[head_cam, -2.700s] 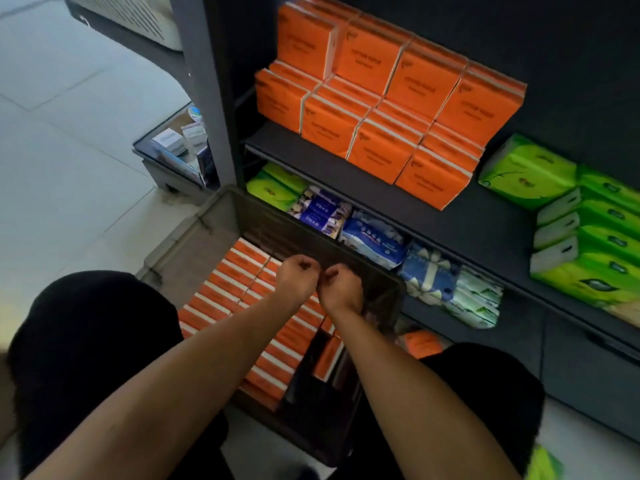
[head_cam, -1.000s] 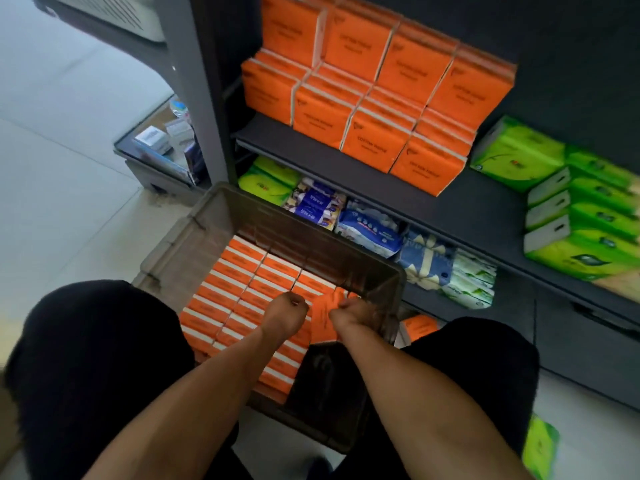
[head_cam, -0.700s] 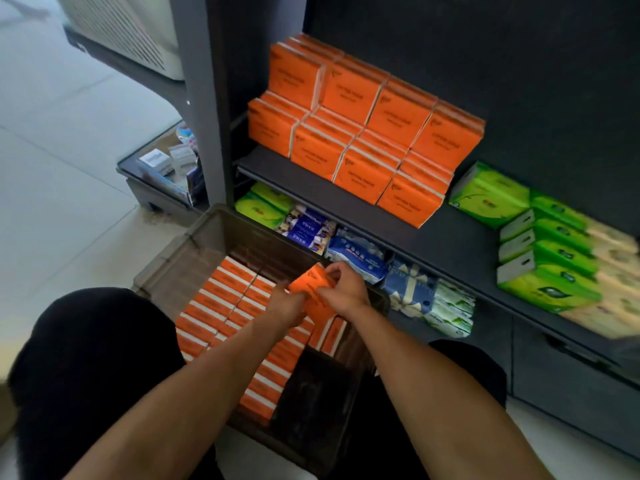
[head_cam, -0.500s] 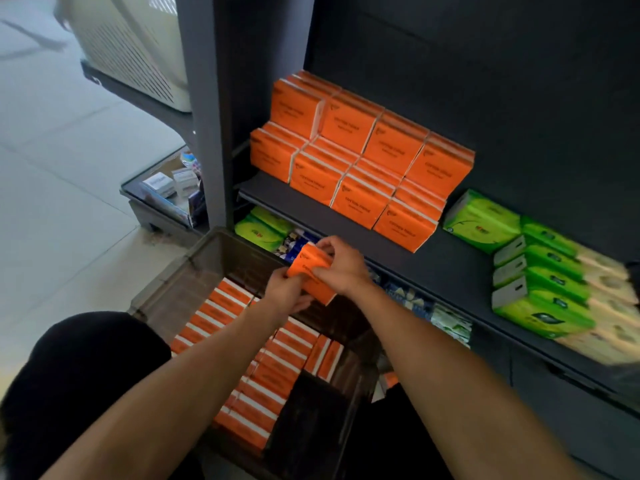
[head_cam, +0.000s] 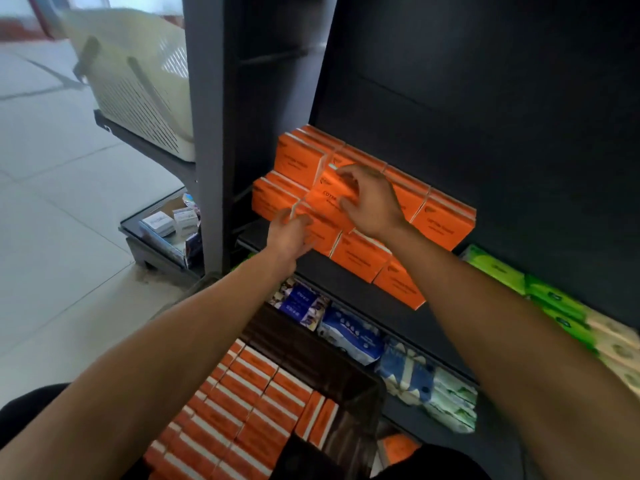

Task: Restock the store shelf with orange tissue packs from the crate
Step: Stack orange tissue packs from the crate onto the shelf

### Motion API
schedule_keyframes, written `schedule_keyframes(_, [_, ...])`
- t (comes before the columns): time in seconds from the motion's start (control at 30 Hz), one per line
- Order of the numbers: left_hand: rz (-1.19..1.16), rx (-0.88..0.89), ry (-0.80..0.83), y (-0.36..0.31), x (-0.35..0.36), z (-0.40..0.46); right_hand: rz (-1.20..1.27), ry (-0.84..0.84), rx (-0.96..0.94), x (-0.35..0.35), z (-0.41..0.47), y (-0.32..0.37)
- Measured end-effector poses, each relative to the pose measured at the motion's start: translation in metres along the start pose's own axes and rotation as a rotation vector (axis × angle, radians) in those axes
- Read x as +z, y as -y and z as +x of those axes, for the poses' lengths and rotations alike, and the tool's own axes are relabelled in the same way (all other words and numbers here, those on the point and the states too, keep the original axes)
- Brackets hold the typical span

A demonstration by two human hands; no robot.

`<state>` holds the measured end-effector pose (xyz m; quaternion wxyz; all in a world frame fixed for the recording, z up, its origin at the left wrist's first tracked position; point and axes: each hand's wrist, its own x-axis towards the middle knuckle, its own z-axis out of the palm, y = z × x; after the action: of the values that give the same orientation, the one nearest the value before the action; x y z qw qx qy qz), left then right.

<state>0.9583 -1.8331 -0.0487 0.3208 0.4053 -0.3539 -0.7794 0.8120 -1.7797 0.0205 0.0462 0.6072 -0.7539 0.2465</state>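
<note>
Up at shelf (head_cam: 349, 275), right hand (head_cam: 372, 202) gripping orange pack (head_cam: 330, 199), left hand (head_cam: 289, 233) below.

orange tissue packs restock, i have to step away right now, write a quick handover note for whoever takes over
Right hand: grips one orange pack, held against the stacked orange packs on the shelf, not yet seated.
Left hand: fingers loose at the pack's lower left edge, steadying it; no clear grip.
Shelf: two tiers of orange packs stand there, beside green packs.
Crate: on the floor below, with many orange packs in the crate left.
Done: part of the shelf is stocked.
Left: seat this pack, then keep moving packs from crate to shelf.
</note>
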Motion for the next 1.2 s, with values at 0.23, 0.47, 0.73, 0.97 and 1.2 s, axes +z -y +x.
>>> schedule_keyframes(0.23, [0.029,0.152,-0.039,-0.017,0.019,0.043,-0.05,-0.034,0.058,0.016,0.042,-0.032])
schedule_keyframes(0.47, [0.404,0.311,-0.039,-0.052,0.038,0.072,-0.161,0.028,-0.056,0.04,0.057,-0.05])
schedule_keyframes(0.73, [0.536,0.271,0.037,-0.055,0.039,0.09,-0.243,-0.04,-0.078,0.051,0.057,-0.062])
schedule_keyframes(0.97, [0.566,0.26,0.058,-0.05,0.038,0.088,-0.357,-0.056,-0.008,0.05,0.057,-0.046])
schedule_keyframes(1.2, [0.575,0.322,0.108,-0.051,0.038,0.059,-0.331,-0.022,-0.062,0.027,0.039,-0.016])
